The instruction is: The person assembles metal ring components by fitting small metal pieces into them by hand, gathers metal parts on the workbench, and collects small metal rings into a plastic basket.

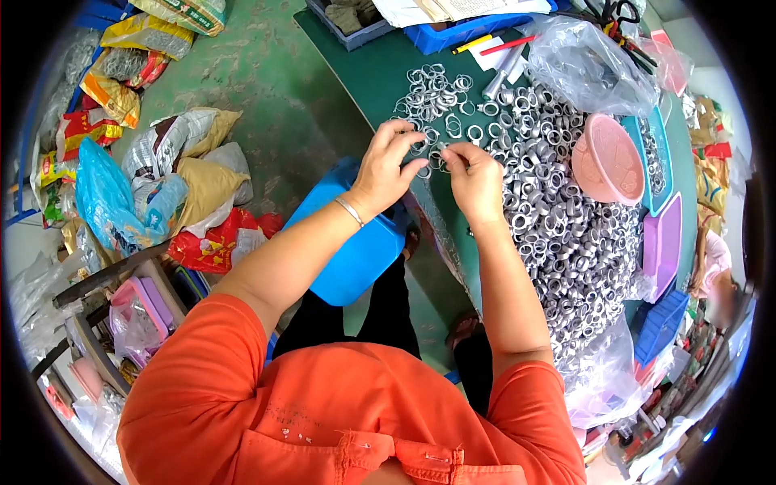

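My left hand [386, 168] is over the table's near edge, its fingers bent around a small metal ring beside the loose thin rings. Close to its right, my right hand [475, 179] has thumb and forefinger pinched on another small ring. Thin silver rings [431, 90] lie in a loose group just beyond my hands. A large heap of thicker grey metal rings [566, 234] spreads over the green table [356, 73] to the right. Below my left hand, a blue plastic bin [347, 259] rests by my legs.
A pink bowl [608, 158], a turquoise tray [664, 153] and a purple tray [663, 246] stand on the right. Plastic bags [594, 65], scissors and pens lie at the back. Sacks [182, 162] cover the floor at left. Another person [714, 267] is at far right.
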A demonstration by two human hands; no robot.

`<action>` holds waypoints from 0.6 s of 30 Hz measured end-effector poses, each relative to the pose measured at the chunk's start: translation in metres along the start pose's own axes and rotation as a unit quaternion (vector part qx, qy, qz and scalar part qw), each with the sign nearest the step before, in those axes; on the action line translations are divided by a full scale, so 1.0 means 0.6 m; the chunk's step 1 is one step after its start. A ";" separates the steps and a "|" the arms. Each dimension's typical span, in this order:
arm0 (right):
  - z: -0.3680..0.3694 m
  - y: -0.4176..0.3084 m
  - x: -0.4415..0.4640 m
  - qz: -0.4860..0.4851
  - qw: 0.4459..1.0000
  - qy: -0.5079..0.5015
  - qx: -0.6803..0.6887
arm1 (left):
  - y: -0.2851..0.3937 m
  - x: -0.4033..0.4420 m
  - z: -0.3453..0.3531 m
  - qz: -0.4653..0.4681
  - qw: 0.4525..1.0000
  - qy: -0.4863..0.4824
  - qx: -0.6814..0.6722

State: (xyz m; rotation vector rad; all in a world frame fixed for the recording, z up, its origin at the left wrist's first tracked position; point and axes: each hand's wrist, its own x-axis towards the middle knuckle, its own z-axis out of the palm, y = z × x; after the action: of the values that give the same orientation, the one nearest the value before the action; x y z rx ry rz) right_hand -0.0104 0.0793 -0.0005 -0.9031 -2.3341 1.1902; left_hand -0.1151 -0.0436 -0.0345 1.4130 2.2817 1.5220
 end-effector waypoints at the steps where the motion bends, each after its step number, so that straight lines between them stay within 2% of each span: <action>1: 0.000 -0.001 0.000 0.045 0.999 0.000 0.019 | 0.002 -0.004 0.004 -0.030 0.999 -0.001 -0.027; 2: -0.001 -0.004 0.000 0.045 0.999 -0.001 0.018 | 0.008 -0.002 0.005 -0.031 0.999 -0.001 -0.027; 4: -0.009 -0.016 -0.002 0.102 0.986 -0.013 0.135 | 0.021 0.001 0.005 -0.036 0.996 0.008 -0.078; 6: -0.017 -0.026 -0.006 0.134 0.979 -0.052 0.145 | 0.035 0.006 0.009 -0.068 0.990 0.013 -0.124; 8: -0.020 -0.030 -0.010 0.158 0.963 -0.052 0.211 | 0.040 0.011 0.012 -0.238 0.905 -0.046 -0.349; 9: -0.024 -0.034 -0.012 0.156 0.961 -0.053 0.224 | 0.050 0.015 0.011 -0.279 0.881 -0.029 -0.382; 10: -0.028 -0.040 -0.015 0.156 0.960 -0.054 0.225 | 0.058 0.020 0.003 -0.280 0.881 -0.028 -0.380; 13: -0.035 -0.061 -0.018 0.112 0.951 -0.037 0.286 | 0.085 0.045 -0.029 -0.389 0.730 0.030 -0.562; 14: -0.037 -0.073 -0.020 0.107 0.951 -0.037 0.289 | 0.094 0.051 -0.041 -0.385 0.733 0.032 -0.560; 16: -0.041 -0.102 -0.026 0.070 0.950 -0.010 0.303 | 0.111 0.061 -0.064 -0.389 0.664 0.014 -0.639; 18: -0.047 -0.132 -0.031 0.048 0.945 -0.006 0.325 | 0.130 0.066 -0.082 -0.370 0.652 0.012 -0.661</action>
State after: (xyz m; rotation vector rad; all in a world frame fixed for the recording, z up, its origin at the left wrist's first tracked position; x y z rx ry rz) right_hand -0.0104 0.0486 0.0796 -0.7607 -1.7146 1.8442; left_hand -0.1117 -0.0430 0.0656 0.0011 0.7899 1.9522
